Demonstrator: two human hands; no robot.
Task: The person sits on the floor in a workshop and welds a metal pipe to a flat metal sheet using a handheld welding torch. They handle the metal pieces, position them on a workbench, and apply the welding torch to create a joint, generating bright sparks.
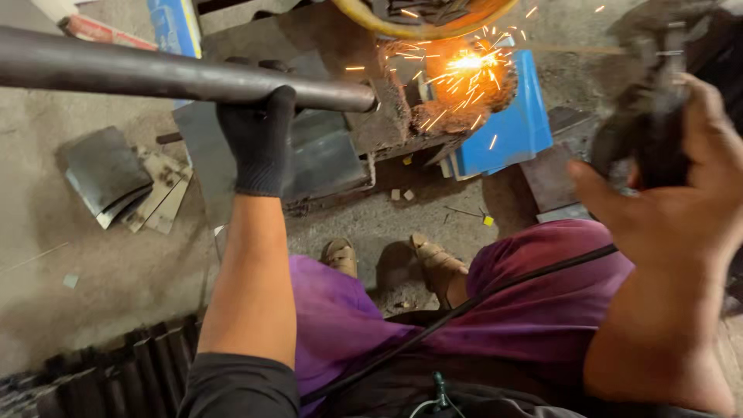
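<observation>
My left hand (259,128), in a black glove, grips a long dark steel pipe (139,73) that runs from the left edge to its cut end near the middle. Just beyond that end, orange sparks (464,66) burst over a worn metal block (387,116). My right hand (669,197), bare, is closed around a dark power tool (646,101) at the right edge, blurred by motion. A black cable (464,310) runs from the tool's side across my purple trousers.
Grey metal plates (104,174) and scraps lie on the concrete floor at left. A blue sheet (511,128) lies under the sparks. A yellow-rimmed basin (371,23) with metal pieces sits at top. My sandalled feet (437,263) rest below the block. Ribbed dark bars (116,379) lie bottom left.
</observation>
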